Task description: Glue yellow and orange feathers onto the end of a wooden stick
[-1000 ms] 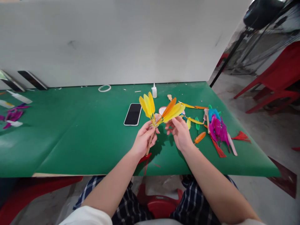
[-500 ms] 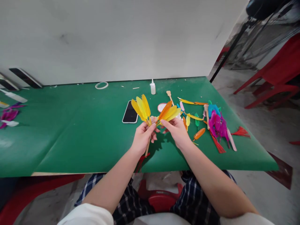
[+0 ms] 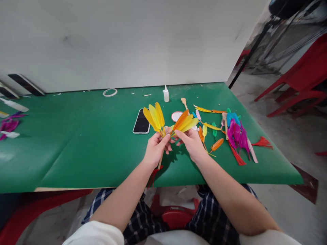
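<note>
My left hand is closed around a thin wooden stick that carries a fan of yellow feathers at its top. My right hand pinches the base of a second bunch of yellow and orange feathers, held against the same stick. Both hands hover just above the green table, close together.
A black phone lies left of the feathers. A small white glue bottle, a white ring and a round white disc sit farther back. Loose coloured feathers lie to the right. Red chairs stand beyond the table's right edge.
Both hands, with the feather fan, sank slightly and drew closer together over the second. The right-hand feathers swung in toward the stick; the view shifted a little.
</note>
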Tool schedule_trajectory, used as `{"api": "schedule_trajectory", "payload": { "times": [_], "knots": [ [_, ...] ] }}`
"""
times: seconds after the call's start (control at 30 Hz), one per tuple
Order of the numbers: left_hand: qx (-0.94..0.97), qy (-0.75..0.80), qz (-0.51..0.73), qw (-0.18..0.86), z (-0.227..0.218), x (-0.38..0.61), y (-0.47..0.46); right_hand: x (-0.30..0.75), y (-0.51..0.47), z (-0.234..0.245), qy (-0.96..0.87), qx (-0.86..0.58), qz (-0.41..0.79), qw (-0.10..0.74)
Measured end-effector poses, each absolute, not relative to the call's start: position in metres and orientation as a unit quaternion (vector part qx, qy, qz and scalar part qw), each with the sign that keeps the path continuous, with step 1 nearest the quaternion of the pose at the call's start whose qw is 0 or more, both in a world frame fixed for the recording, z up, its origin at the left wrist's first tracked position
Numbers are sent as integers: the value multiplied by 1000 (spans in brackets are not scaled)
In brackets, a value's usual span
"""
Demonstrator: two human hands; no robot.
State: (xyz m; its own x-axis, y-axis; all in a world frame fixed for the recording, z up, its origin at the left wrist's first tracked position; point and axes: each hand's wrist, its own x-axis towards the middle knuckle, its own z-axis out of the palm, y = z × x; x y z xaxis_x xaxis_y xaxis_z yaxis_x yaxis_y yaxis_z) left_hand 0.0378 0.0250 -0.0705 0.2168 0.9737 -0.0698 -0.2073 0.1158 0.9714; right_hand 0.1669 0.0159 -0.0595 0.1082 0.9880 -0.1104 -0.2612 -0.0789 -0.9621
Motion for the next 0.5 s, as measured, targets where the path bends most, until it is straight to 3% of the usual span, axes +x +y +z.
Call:
{"api": "schedule_trajectory", "payload": {
  "times": [0.5],
  "knots": [
    [475,418,449,631,-72,37,25,172,19,-64,-363,-515,483,608]
  ]
}}
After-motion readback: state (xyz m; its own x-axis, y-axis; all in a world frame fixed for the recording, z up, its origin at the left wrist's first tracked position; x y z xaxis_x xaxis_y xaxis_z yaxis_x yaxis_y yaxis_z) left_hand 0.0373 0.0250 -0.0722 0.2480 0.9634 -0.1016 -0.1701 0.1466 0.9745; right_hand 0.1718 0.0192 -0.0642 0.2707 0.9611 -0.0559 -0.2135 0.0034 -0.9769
